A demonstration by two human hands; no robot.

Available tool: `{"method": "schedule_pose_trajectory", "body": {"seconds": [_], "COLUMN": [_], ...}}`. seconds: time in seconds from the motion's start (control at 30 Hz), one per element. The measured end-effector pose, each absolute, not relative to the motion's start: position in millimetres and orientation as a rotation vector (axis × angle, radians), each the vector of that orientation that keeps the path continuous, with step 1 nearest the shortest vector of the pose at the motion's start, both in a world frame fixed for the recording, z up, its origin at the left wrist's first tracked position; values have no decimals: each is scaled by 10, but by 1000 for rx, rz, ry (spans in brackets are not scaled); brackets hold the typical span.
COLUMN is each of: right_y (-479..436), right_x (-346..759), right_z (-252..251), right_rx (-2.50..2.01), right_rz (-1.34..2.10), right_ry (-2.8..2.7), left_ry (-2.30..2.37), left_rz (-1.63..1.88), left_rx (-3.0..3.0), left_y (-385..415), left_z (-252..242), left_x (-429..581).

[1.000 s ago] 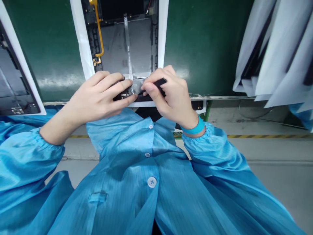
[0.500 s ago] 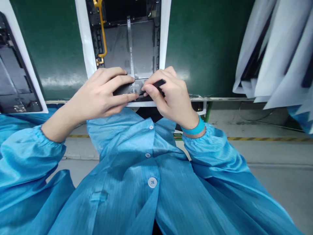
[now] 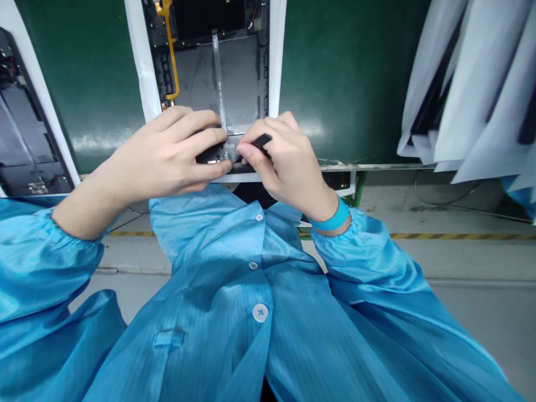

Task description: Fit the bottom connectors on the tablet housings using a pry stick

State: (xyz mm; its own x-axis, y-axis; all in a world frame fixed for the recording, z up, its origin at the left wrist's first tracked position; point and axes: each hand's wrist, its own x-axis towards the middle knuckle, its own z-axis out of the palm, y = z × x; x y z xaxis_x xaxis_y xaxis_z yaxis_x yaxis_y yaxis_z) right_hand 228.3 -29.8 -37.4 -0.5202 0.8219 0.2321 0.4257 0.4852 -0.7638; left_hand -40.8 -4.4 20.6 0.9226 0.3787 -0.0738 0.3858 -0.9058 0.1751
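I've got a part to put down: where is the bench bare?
Bare green bench shows between the open device and the white sheets at right, and between the open device and the far-left device. It is crowded at the open device's near end, under the left hand and the right hand with its black tool.

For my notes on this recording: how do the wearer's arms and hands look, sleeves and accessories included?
The left hand and right hand are both ungloved. The loose sleeves are shiny bright blue, ending in gathered cuffs. A flat turquoise band circles the right wrist; none shows on the left.
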Motion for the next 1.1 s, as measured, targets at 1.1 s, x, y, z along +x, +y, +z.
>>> {"method": "schedule_pose_trajectory", "body": {"seconds": [1.1], "right_y": [-204], "right_x": [2372], "right_z": [-376], "right_rx": [-1001], "right_rz": [903], "right_ry": [-2006], "left_ry": [737], "left_rz": [204], "left_rx": [2927], "left_y": [-233], "left_z": [-2], "left_x": [-359]}}
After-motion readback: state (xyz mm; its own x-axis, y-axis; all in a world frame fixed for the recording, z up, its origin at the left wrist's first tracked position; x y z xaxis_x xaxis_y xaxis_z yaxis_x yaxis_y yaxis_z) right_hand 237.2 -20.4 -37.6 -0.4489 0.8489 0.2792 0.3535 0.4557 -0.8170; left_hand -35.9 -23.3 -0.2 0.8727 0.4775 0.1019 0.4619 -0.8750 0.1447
